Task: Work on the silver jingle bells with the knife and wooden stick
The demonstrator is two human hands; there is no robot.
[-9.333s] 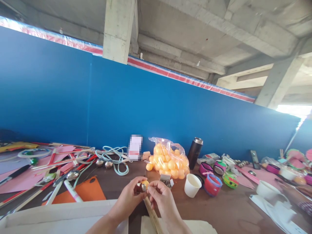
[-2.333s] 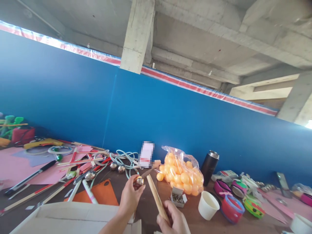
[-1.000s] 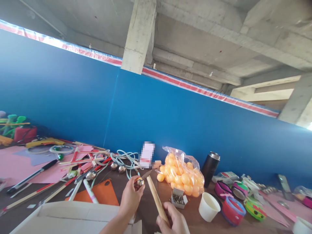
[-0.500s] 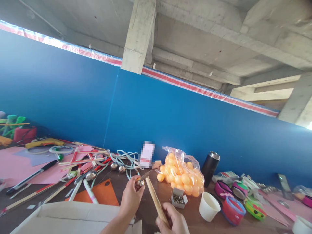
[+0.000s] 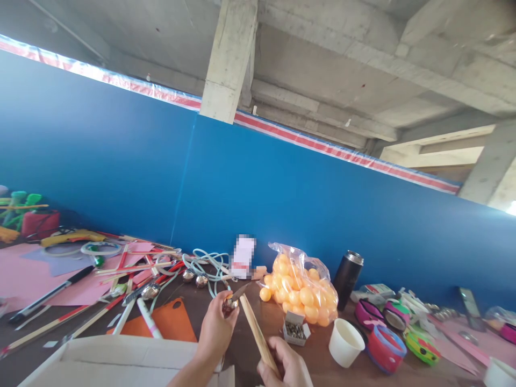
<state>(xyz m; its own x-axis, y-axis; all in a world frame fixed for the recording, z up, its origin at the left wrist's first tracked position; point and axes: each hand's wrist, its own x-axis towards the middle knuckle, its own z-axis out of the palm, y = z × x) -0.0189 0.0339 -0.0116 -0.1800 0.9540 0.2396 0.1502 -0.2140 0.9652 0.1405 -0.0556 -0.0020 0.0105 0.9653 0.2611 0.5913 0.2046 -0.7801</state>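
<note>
My left hand (image 5: 215, 328) is closed, thumb and fingers pinching a shiny metal ball (image 5: 230, 304) in front of me. In my right hand (image 5: 286, 361) is the wooden handle of a hammer (image 5: 255, 329), gripped near its lower end. The hammer's narrow dark head lies right beside the ball; whether they touch, I cannot tell. Past my right hand stands a small open box (image 5: 295, 329) full of tiny metal pieces. Two similar shiny balls (image 5: 202, 280) rest on the dark table (image 5: 242, 344) behind my left hand.
Behind the box sits a clear bag of orange balls (image 5: 300, 290). A white paper cup (image 5: 346, 342), a black bottle (image 5: 348, 279) and colourful bands (image 5: 386, 346) are to the right. White cardboard (image 5: 121, 360), orange sheet (image 5: 167, 320) and scattered sticks lie left. A blue partition (image 5: 258, 177) rises behind.
The ball has turned or shifted very slightly in my left fingers. Both hands and the hammer stay in nearly the same place.
</note>
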